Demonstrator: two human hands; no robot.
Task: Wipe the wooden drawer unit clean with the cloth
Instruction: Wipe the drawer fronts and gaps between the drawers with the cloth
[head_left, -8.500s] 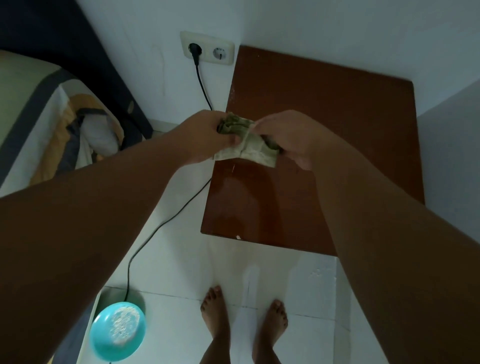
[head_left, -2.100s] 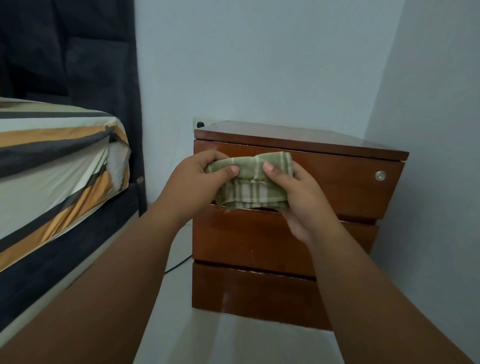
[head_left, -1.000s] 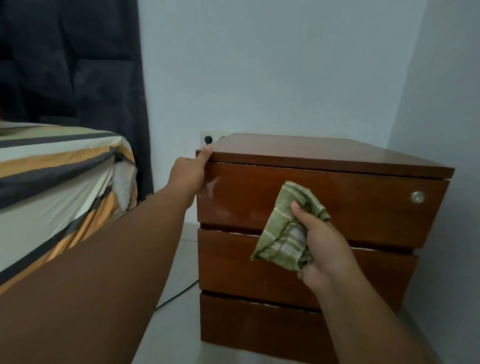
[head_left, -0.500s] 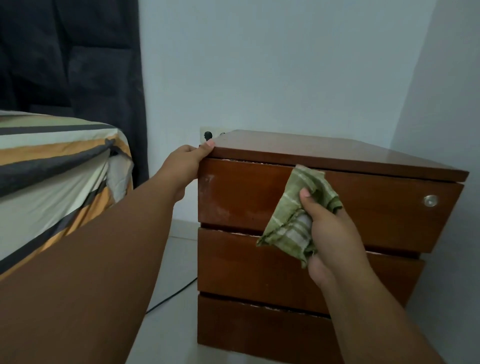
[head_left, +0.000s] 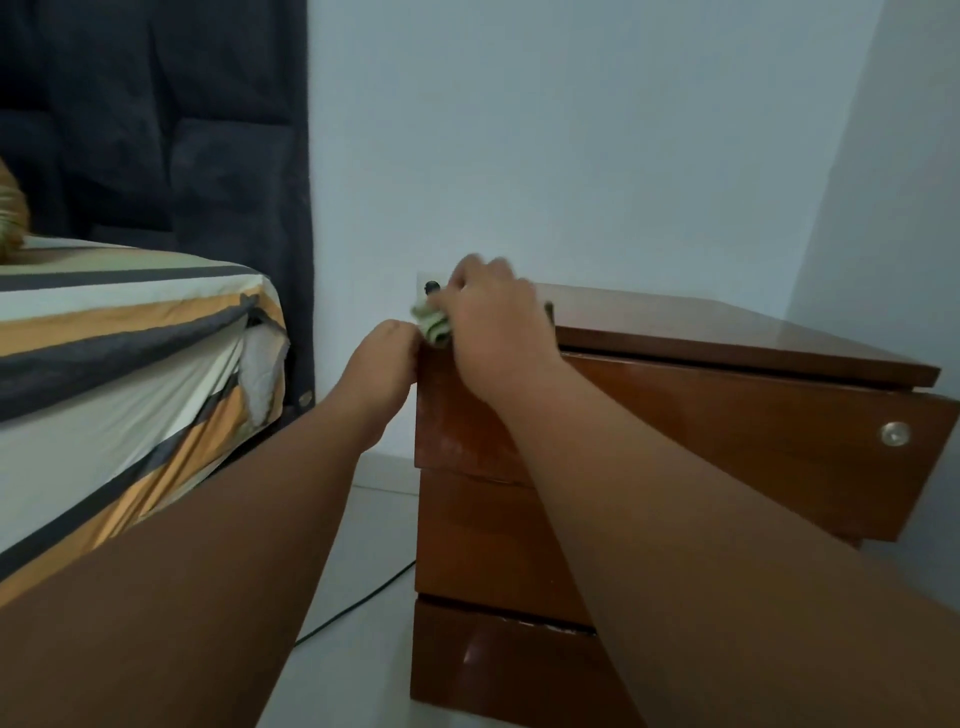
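Note:
The wooden drawer unit (head_left: 727, 447) stands in the room's corner, with three drawer fronts and a round metal knob (head_left: 894, 433) on the top one. My right hand (head_left: 493, 317) presses the green checked cloth (head_left: 432, 323) onto the top's front left corner; most of the cloth is hidden under the hand. My left hand (head_left: 387, 358) grips the unit's upper left edge, just below the cloth.
A bed with a striped sheet (head_left: 119, 353) and a dark headboard (head_left: 156, 119) sits to the left. A wall socket (head_left: 428, 285) with a black plug is behind the unit, and its cable (head_left: 358, 605) runs across the white floor. Walls close in behind and to the right.
My right hand has lifted the cloth from the top drawer front up to the left corner of the unit's top. My left hand has stayed on the upper left edge.

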